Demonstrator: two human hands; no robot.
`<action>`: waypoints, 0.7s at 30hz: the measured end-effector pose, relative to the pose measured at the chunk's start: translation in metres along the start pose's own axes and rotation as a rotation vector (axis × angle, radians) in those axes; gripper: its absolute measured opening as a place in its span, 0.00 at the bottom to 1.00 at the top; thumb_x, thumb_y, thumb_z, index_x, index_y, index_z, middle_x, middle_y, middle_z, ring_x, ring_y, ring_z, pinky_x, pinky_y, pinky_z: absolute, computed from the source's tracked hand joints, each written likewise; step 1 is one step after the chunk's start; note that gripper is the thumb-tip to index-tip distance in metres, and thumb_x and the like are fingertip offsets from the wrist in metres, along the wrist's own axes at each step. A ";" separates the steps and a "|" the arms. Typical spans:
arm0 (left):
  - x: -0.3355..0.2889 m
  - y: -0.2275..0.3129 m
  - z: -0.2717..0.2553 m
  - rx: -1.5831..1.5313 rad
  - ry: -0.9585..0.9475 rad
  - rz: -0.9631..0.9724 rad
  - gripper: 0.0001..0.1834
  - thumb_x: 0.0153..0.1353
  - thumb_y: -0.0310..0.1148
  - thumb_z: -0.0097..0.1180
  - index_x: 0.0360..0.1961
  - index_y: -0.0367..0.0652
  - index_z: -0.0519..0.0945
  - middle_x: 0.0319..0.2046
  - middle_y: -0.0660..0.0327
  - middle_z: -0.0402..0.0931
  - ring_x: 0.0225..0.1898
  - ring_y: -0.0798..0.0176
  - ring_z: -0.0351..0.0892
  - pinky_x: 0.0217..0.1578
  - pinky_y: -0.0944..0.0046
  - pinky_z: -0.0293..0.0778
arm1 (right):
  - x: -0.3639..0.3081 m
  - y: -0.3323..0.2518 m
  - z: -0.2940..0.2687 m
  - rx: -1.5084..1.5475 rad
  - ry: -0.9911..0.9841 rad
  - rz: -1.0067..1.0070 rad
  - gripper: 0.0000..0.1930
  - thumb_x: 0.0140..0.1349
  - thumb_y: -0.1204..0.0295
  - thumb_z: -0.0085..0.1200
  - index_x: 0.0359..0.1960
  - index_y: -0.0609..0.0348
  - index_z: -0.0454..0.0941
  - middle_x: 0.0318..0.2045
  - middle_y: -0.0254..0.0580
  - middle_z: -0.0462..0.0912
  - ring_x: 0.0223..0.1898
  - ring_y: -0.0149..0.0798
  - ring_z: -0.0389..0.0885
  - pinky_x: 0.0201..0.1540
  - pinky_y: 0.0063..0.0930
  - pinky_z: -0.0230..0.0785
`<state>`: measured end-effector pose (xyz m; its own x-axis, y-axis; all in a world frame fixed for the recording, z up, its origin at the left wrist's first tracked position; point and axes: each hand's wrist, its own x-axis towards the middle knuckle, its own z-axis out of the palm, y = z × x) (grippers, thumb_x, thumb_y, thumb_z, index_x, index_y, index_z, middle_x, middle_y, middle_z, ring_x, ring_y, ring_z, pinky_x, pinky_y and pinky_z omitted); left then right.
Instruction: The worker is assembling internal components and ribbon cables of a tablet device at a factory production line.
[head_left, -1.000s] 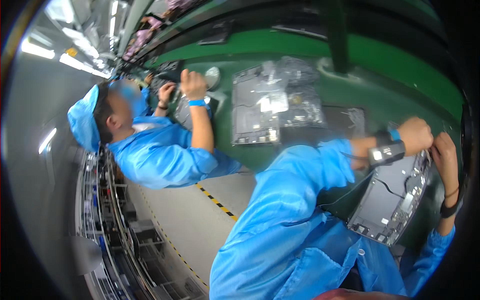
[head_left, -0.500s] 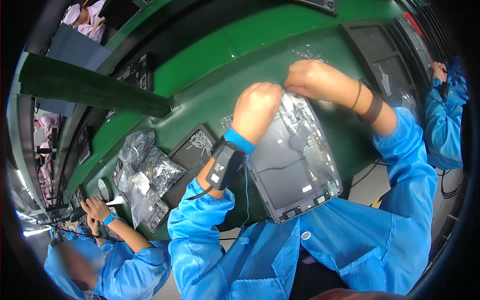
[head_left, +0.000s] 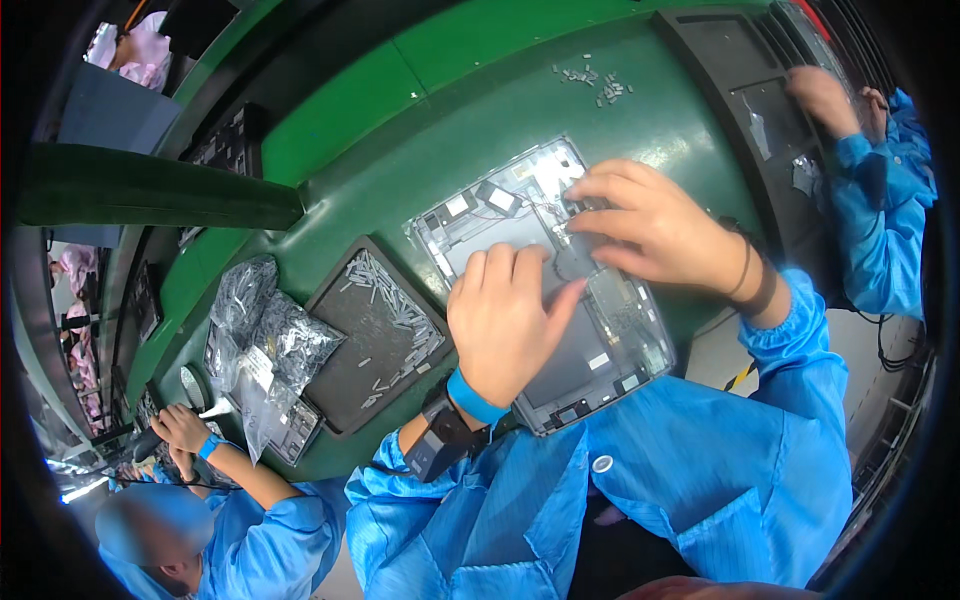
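Note:
An opened flat device housing [head_left: 570, 372], like a tablet or laptop shell, lies tilted on the green bench, its near edge against my blue smock. A circuit board [head_left: 615, 300] and thin cables run along its right side. My left hand [head_left: 510, 315] rests over the middle of the housing, thumb and fingers apart, holding nothing visible. Over the board's far right part my right hand [head_left: 645, 222] is spread, its fingertips close to the cables; whether they touch is unclear. A small black part [head_left: 498, 198] with a wire sits near the housing's far left.
Left of the housing is a black tray [head_left: 335, 395] of small grey strips. Beside it lie clear plastic bags [head_left: 290, 335]. Loose grey pieces [head_left: 610, 90] are scattered beyond. At right stands a larger black tray [head_left: 690, 40]. Co-workers' hands [head_left: 182, 428] show at both sides.
Both hands have come back from the housing's far edge, where their fingers were closed, and are now spread over it. The view has shifted, showing more of the grey strips' tray.

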<state>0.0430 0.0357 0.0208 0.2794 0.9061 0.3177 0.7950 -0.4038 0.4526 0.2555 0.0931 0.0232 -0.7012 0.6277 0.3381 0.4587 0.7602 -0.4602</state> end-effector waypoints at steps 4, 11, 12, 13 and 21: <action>0.001 -0.002 0.008 -0.158 -0.017 -0.037 0.13 0.47 0.32 0.70 0.34 0.42 0.81 0.29 0.59 0.76 0.32 0.55 0.76 0.33 0.58 0.72 | -0.007 -0.001 0.006 0.038 0.072 0.047 0.18 0.46 0.75 0.67 0.41 0.56 0.79 0.50 0.40 0.77 0.56 0.48 0.72 0.56 0.41 0.67; 0.012 0.000 0.005 -0.588 -0.066 -0.261 0.08 0.59 0.26 0.62 0.38 0.35 0.81 0.32 0.59 0.82 0.29 0.69 0.80 0.30 0.69 0.76 | -0.023 0.002 0.011 0.084 0.264 0.012 0.17 0.44 0.77 0.67 0.39 0.58 0.81 0.43 0.40 0.81 0.46 0.47 0.79 0.48 0.38 0.72; 0.016 -0.002 0.003 -0.642 -0.080 -0.278 0.08 0.61 0.26 0.61 0.40 0.35 0.81 0.32 0.60 0.83 0.29 0.72 0.79 0.30 0.71 0.76 | -0.022 0.002 0.009 0.083 0.266 0.009 0.17 0.44 0.77 0.67 0.39 0.58 0.81 0.43 0.40 0.81 0.46 0.47 0.79 0.48 0.38 0.72; 0.022 -0.005 0.001 -0.695 -0.094 -0.294 0.08 0.63 0.25 0.59 0.42 0.34 0.81 0.33 0.62 0.83 0.29 0.76 0.78 0.30 0.73 0.76 | -0.020 0.001 0.006 -0.039 0.281 -0.083 0.17 0.45 0.76 0.66 0.40 0.58 0.81 0.44 0.41 0.82 0.44 0.45 0.80 0.45 0.36 0.73; 0.071 -0.031 0.008 -0.880 -0.207 -0.289 0.10 0.66 0.29 0.56 0.43 0.33 0.82 0.33 0.62 0.81 0.27 0.75 0.75 0.28 0.73 0.74 | -0.013 0.009 0.004 -0.427 0.378 -0.309 0.15 0.48 0.73 0.58 0.40 0.60 0.83 0.44 0.40 0.84 0.34 0.34 0.81 0.31 0.24 0.70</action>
<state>0.0425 0.1137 0.0222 0.2924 0.9561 -0.0210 0.1812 -0.0339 0.9829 0.2670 0.0910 0.0109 -0.6307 0.3260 0.7042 0.4979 0.8660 0.0451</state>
